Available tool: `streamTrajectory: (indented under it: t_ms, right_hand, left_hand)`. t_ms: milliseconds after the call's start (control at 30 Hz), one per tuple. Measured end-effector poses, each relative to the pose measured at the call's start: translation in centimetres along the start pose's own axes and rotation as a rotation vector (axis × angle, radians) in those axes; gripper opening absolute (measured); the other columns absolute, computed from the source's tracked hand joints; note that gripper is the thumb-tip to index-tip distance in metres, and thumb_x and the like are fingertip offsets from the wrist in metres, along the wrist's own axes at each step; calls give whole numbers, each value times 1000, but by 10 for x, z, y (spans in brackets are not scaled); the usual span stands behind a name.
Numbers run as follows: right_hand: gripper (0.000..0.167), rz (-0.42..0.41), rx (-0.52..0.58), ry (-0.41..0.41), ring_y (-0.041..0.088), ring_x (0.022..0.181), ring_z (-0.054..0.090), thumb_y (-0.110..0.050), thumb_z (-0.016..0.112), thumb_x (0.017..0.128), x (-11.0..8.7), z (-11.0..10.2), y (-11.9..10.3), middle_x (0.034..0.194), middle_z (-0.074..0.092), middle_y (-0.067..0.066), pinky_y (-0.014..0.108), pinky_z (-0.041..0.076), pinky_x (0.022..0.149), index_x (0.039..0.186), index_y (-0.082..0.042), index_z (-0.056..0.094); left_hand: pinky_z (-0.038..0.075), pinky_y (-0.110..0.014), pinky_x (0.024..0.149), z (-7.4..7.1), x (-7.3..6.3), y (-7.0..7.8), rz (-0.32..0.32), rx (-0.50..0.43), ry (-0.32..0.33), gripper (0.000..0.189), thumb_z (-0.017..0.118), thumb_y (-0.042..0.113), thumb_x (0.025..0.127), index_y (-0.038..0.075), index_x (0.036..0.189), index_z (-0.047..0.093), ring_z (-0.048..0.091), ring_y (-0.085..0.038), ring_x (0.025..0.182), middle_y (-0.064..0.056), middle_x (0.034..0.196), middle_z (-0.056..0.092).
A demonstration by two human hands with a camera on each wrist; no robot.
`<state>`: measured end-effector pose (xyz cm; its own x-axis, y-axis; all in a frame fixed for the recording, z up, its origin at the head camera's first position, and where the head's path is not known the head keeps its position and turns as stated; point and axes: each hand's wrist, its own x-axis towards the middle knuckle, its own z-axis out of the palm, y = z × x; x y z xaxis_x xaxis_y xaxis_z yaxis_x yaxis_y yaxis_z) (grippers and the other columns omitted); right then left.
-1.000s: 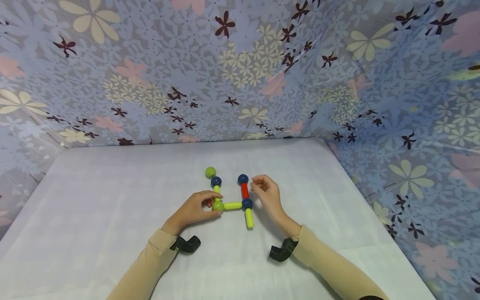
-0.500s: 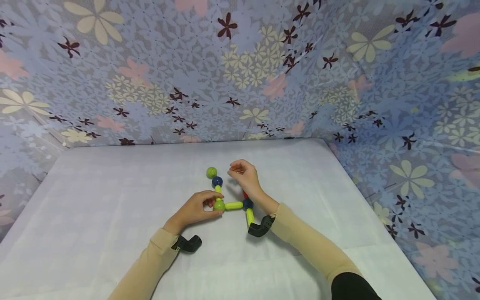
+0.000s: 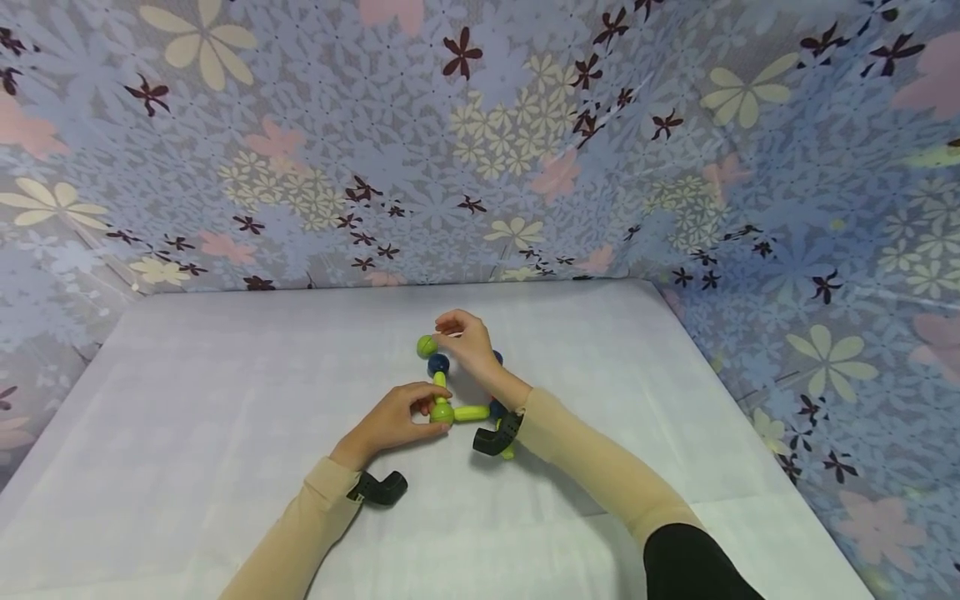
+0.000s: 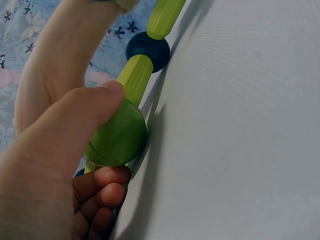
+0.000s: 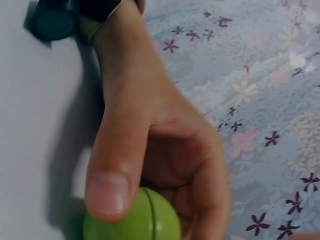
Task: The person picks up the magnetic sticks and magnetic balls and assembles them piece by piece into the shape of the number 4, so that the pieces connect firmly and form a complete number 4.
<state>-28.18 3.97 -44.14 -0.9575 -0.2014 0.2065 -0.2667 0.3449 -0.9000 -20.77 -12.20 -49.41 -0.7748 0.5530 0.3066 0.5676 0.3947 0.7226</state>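
My left hand (image 3: 393,421) pinches a green ball (image 4: 120,135) at the corner of a construction-toy assembly, thumb on one side and fingers on the other. From that ball one yellow-green rod (image 3: 471,413) runs right to a blue ball; another rod (image 3: 439,380) leads away to a blue ball (image 3: 438,365). Just beyond it sits a separate green ball (image 3: 425,346). My right hand (image 3: 468,343) is at this ball, its thumb overlapping it in the right wrist view and its other fingers bent beyond. My right forearm hides much of the assembly's right side.
A white cloth (image 3: 225,400) covers the table. Patterned floral fabric (image 3: 375,167) rises along the back and right edges. A black camera mount (image 3: 381,488) is strapped at my left wrist, another (image 3: 497,435) at the right, over the assembly's right end.
My right hand has moved left from beside the red rod, across the assembly, to the separate green ball. My left hand keeps its hold on the corner ball.
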Motion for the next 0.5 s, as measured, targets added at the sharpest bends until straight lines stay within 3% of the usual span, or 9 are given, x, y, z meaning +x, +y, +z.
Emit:
streamTrajectory:
  t_ms: [300,500]
  right_hand:
    - [27,12,-37,-82,32,105,60,-3,65,85,8,18,8,110,64,22,39,50,91,110,7,62]
    - [29,65,-74,-79,30,106,59,0,65,82,12,25,11,112,64,19,37,51,90,110,4,62]
  left_hand:
    - [46,-21,71,0,-1,0,6,23,-11,43,76,25,81,7,118,64,51,-5,77,3,85,60]
    - [47,-21,72,-1,0,1,-7,24,-12,43,76,26,81,8,118,64,52,-6,77,2,86,61]
